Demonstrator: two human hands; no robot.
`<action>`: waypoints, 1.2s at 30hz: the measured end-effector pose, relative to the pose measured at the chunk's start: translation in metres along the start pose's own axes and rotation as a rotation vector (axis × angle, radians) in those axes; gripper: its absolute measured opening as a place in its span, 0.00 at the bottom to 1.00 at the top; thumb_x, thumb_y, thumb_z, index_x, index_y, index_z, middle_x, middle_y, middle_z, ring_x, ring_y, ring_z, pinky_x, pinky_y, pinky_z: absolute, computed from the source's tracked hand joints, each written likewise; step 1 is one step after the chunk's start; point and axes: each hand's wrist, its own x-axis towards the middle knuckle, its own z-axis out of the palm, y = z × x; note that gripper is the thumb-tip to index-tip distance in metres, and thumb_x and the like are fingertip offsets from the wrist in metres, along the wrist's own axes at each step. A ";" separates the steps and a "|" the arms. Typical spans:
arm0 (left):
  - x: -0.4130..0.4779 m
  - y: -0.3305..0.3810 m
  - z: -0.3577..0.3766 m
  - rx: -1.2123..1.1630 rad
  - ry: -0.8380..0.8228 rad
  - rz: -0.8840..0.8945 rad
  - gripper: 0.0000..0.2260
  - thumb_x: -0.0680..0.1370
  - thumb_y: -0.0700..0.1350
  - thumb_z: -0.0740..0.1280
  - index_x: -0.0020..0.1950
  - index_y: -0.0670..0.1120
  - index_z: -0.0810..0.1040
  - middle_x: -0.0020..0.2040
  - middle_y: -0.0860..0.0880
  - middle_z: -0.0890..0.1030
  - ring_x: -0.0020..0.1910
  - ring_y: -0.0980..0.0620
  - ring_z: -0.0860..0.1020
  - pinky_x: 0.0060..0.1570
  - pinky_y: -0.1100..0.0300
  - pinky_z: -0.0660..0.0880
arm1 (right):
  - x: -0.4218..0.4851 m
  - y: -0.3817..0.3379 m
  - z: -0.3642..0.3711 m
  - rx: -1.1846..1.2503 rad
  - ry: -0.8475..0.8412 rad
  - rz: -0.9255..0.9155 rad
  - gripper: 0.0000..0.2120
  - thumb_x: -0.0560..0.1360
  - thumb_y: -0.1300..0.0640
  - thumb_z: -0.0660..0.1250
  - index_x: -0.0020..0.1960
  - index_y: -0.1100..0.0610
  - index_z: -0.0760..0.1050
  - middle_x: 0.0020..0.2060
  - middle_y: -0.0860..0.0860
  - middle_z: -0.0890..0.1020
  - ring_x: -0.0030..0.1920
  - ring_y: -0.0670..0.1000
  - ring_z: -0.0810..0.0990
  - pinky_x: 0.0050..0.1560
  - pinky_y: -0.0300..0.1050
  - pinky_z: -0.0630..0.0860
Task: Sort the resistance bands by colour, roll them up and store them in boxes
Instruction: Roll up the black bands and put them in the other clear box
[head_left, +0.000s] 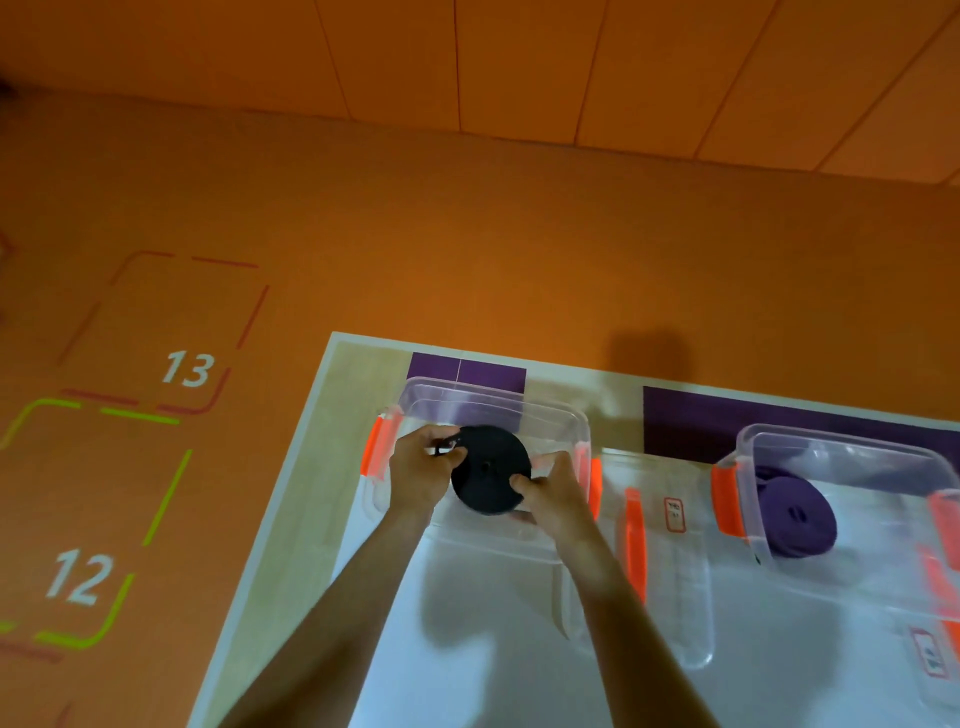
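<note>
A rolled black resistance band (488, 470) hangs over the open clear plastic box (545, 415) with orange latches at the table's back left. My left hand (421, 473) pinches the roll's left edge and loose end. The roll's right side is gripped by my right hand (550, 493). A second clear box (852, 447) at the right holds a rolled purple band (797, 514).
A clear lid (670, 571) with an orange latch and a red label lies between the two boxes. Purple mats (779, 421) lie along the table's back edge. The orange floor at the left carries projected squares numbered 12 and 13.
</note>
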 end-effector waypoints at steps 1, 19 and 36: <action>0.005 -0.002 0.003 0.020 0.005 -0.006 0.11 0.76 0.30 0.75 0.56 0.41 0.85 0.48 0.47 0.85 0.54 0.42 0.84 0.63 0.42 0.81 | 0.004 0.000 0.000 0.019 -0.035 0.035 0.15 0.80 0.65 0.69 0.59 0.55 0.65 0.54 0.55 0.77 0.50 0.53 0.83 0.47 0.55 0.87; 0.051 -0.012 0.038 0.382 -0.027 -0.058 0.13 0.79 0.37 0.74 0.64 0.39 0.83 0.61 0.41 0.84 0.62 0.41 0.82 0.69 0.49 0.77 | 0.041 0.012 0.019 -0.147 -0.089 0.212 0.13 0.83 0.62 0.66 0.64 0.57 0.66 0.60 0.57 0.76 0.54 0.59 0.82 0.44 0.55 0.87; -0.036 0.011 -0.008 0.870 -0.090 0.429 0.15 0.84 0.41 0.64 0.70 0.49 0.80 0.64 0.47 0.83 0.61 0.48 0.81 0.60 0.57 0.78 | -0.083 0.006 -0.009 -0.604 0.252 -0.417 0.14 0.82 0.54 0.66 0.67 0.47 0.77 0.64 0.46 0.81 0.59 0.49 0.81 0.55 0.44 0.79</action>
